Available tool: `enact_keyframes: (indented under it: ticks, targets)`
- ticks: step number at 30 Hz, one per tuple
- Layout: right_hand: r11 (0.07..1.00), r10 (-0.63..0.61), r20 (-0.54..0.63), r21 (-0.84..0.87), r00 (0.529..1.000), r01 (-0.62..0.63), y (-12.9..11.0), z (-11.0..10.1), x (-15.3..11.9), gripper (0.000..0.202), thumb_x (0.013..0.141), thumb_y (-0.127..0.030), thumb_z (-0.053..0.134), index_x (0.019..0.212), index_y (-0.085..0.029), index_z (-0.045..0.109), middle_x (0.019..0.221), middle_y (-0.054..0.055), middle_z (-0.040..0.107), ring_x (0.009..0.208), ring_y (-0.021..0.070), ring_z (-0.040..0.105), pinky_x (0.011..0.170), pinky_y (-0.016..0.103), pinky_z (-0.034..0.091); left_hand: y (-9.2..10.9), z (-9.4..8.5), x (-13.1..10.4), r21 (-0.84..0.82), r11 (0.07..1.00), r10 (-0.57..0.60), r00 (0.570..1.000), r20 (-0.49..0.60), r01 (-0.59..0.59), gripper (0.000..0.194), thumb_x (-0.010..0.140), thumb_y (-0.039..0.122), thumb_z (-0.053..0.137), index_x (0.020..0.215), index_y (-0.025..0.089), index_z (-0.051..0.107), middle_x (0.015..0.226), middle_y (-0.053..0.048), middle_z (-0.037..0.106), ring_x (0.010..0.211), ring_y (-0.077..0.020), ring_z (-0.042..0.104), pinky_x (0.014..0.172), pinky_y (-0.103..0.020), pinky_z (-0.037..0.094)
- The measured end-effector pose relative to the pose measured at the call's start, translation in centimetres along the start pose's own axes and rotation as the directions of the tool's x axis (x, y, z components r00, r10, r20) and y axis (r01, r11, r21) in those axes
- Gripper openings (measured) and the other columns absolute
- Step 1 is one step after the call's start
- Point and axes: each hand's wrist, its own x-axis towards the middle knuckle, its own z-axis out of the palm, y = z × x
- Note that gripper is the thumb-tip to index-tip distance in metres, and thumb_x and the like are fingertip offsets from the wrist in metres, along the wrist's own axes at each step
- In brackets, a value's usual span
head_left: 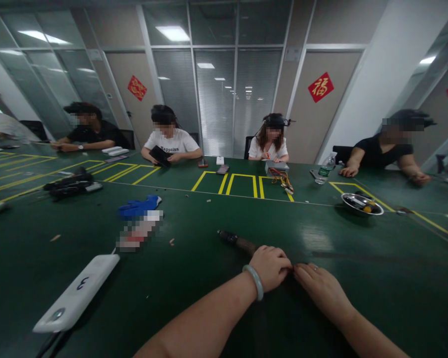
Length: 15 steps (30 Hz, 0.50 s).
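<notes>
A dark, rod-shaped tool [242,243] lies on the green table, its narrow black tip pointing to the upper left. My left hand [271,267], with a pale bangle at the wrist, curls over the tool's near part and hides it. Close against those fingertips is my right hand [323,288], a ring on one finger. Its fingers are pressed together and bent down to the table; whatever lies beneath them is hidden.
On the left are a white power bank-like block [80,293] marked 3, a blue glove [139,206] and a black bundle [72,183]. A metal bowl [362,204] stands at right, near a plastic bottle [324,170]. Several people sit across the table [194,308].
</notes>
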Motion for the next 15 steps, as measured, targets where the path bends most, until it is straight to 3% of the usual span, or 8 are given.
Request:
enact_keyframes:
  ticks: [4,8,12,15]
  targets:
    - [1.000,0.008,0.018,0.014,1.000,-0.009,0.0,0.1,0.2,0.017,0.094,-0.017,0.042,0.096,-0.020,0.059,0.093,0.004,0.064,0.081,0.0168,0.059,0.075,0.031,0.043,-0.1,-0.5,0.0,0.005,0.998,0.070,0.997,-0.020,-0.070,0.020,0.092,0.031,0.051,0.107,0.027,0.063,0.117,0.001,0.062,0.112,-0.0166,0.053,0.108,-0.039,0.028]
    - [0.999,0.047,0.011,0.027,0.999,-0.047,1.1,0.1,0.6,0.019,0.095,-0.020,0.040,0.096,-0.021,0.059,0.091,0.004,0.064,0.081,0.0168,0.060,0.076,0.031,0.044,-0.2,-1.4,-0.3,-0.034,0.996,0.076,0.991,-0.112,-0.080,0.028,0.093,0.032,0.050,0.119,0.029,0.057,0.125,0.002,0.059,0.123,-0.0148,0.046,0.116,-0.038,0.016]
    - [0.990,0.141,-0.001,0.018,0.990,-0.141,5.3,0.1,-0.8,0.021,0.095,-0.028,0.040,0.094,-0.023,0.061,0.091,0.005,0.066,0.083,0.0182,0.062,0.075,0.032,0.047,-0.4,-1.8,-0.5,-0.055,0.998,0.025,0.989,-0.146,-0.033,0.031,0.092,0.030,0.049,0.123,0.029,0.056,0.127,0.002,0.058,0.125,-0.0150,0.045,0.116,-0.039,0.016]
    - [0.976,0.217,-0.005,0.010,0.976,-0.217,9.8,-0.3,-4.7,0.024,0.093,-0.036,0.042,0.093,-0.026,0.064,0.088,0.006,0.068,0.080,0.0190,0.064,0.071,0.031,0.048,-0.8,-1.7,-0.5,-0.080,0.997,-0.018,0.989,-0.145,0.007,0.033,0.092,0.029,0.049,0.125,0.029,0.054,0.128,0.002,0.057,0.126,-0.0162,0.044,0.116,-0.040,0.017]
